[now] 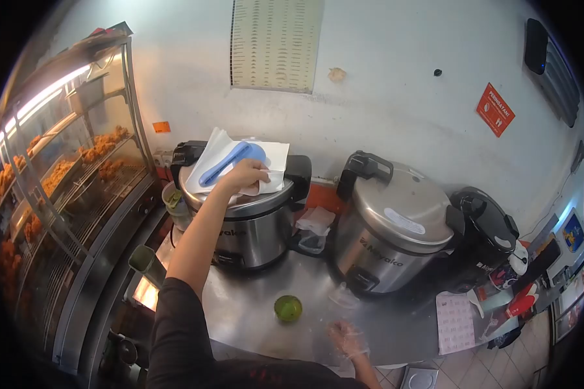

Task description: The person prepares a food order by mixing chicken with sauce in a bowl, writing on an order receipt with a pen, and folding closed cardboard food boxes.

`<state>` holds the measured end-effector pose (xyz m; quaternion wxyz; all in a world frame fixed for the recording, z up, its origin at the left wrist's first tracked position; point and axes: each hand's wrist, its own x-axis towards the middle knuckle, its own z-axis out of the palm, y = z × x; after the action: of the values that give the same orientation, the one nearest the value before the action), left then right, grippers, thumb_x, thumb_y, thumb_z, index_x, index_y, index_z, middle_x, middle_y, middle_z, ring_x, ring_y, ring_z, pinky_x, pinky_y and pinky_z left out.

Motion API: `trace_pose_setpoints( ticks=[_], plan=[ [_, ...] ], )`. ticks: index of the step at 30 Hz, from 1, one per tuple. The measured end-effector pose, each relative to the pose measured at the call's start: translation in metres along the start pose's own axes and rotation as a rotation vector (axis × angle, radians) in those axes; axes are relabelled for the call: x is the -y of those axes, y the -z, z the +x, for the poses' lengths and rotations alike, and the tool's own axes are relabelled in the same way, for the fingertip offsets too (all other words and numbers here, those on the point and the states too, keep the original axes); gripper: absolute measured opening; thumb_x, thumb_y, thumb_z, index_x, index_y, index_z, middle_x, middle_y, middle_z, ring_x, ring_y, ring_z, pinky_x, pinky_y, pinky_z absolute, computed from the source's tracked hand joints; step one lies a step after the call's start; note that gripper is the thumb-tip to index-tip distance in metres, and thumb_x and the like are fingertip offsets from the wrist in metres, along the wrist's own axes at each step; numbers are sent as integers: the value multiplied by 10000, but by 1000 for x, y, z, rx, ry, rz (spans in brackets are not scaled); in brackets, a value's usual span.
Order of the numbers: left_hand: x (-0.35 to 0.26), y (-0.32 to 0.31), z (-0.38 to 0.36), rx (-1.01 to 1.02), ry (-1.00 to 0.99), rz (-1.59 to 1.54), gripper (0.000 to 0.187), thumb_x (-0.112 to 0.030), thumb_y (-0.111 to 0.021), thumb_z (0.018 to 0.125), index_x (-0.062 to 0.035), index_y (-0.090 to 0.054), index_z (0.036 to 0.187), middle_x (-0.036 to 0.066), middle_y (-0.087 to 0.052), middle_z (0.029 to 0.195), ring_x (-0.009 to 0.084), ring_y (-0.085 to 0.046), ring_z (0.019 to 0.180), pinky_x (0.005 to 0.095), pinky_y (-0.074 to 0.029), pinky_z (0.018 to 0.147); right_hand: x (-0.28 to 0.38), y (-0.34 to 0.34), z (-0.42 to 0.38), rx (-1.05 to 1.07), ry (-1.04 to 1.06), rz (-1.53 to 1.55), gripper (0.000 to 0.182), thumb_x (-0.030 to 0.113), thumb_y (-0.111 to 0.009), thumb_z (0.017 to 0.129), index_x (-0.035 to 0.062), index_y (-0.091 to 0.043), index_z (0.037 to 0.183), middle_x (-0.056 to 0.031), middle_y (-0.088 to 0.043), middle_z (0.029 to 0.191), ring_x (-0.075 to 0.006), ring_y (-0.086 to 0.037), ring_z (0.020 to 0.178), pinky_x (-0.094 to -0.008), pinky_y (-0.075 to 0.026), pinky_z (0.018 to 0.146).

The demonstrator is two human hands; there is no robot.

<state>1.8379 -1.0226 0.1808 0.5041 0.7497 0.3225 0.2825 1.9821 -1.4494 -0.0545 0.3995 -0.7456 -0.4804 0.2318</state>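
Observation:
My left hand (246,177) reaches over the left rice cooker (256,227), its fingers closed on the edge of a white paper sheet (276,157) in a stack on the lid. A blue rice paddle (226,163) lies on the sheets, beside my fingers. My right hand (347,338), in a clear plastic glove, is low over the front of the steel counter; its fingers are too blurred to read. A small green bowl (288,308) stands on the counter to its left.
A second large rice cooker (396,227) and a smaller black cooker (483,227) stand to the right. At left is a glass display warmer (133,97) with fried chicken. A pink printed sheet (455,322) lies by the counter's right edge. Plastic bags (315,223) sit between the large cookers.

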Motion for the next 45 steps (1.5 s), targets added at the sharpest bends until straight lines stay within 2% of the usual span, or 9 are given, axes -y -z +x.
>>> trace_pose_setpoints(
  ticks=[9, 12, 15, 19, 22, 30, 32, 38, 45],
  plan=[
    [-10, 9, -2, 43, 136, 31, 183, -154, -671, 767, 13, -664, 840, 79, -638, 714, 164, -647, 638, 249, -460, 537, -8, -2, -7, 61, -90, 88, 221, 198, -618, 811, 27, -600, 950, -97, -621, 808, -171, -569, 741, -321, -465, 683],
    [-7, 14, -5, 93, 108, 8, 188, -151, -676, 768, 12, -664, 862, 71, -639, 726, 158, -642, 648, 229, -471, 570, -10, 6, -9, 133, -149, 16, 338, 320, -615, 804, 49, -613, 1006, -152, -634, 910, -267, -599, 869, -385, -466, 764],
    [0, 21, -4, 120, 59, 35, 178, -159, -673, 773, 3, -658, 845, 62, -621, 744, 142, -593, 630, 232, -470, 585, -14, 6, -11, 76, -75, 49, 239, 232, -603, 821, 30, -601, 948, -74, -612, 799, -145, -553, 739, -312, -460, 680],
    [5, 23, 16, 130, -22, 187, 168, -193, -599, 833, -31, -643, 847, 34, -576, 736, 116, -523, 647, 255, -455, 616, -10, 13, -7, 113, -135, 42, 353, 336, -628, 796, 48, -618, 1000, -155, -630, 907, -265, -599, 852, -381, -467, 748],
    [-10, 0, 29, -202, 37, -35, 165, -197, -551, 840, -50, -605, 892, 41, -556, 776, 145, -509, 678, 306, -444, 648, -8, 11, -4, 100, -106, 22, 314, 305, -621, 807, 47, -612, 986, -130, -625, 876, -230, -583, 808, -360, -464, 728],
    [0, 37, 97, -362, -116, -440, 221, -179, -448, 869, -3, -548, 959, 105, -569, 873, 199, -531, 771, 348, -439, 697, -56, 2, 0, 251, 1, 224, 269, 251, -613, 812, 47, -581, 986, -83, -610, 847, -170, -556, 779, -321, -457, 715],
    [-37, 42, 80, -750, -122, -651, 190, -190, -480, 869, -20, -554, 910, 39, -518, 748, 144, -422, 604, 274, -358, 555, -47, 12, 2, 271, 6, 134, 270, 245, -615, 812, 46, -579, 991, -71, -605, 846, -165, -552, 779, -322, -459, 718],
    [-133, 30, -11, -797, -794, -783, 118, -133, -447, 930, -59, -536, 912, 51, -598, 845, 114, -544, 705, 235, -443, 600, -66, 22, 12, 444, 48, 345, 252, 226, -629, 823, 36, -589, 984, -54, -606, 865, -153, -550, 788, -301, -461, 740],
    [-203, -58, -266, -896, -915, -5, 220, -157, -410, 940, -4, -539, 1031, 115, -612, 1004, 219, -612, 893, 326, -476, 829, -5, 26, 11, 709, 256, 224, 217, 193, -621, 838, 3, -603, 941, -52, -613, 861, -137, -552, 773, -280, -455, 724]
  ],
)
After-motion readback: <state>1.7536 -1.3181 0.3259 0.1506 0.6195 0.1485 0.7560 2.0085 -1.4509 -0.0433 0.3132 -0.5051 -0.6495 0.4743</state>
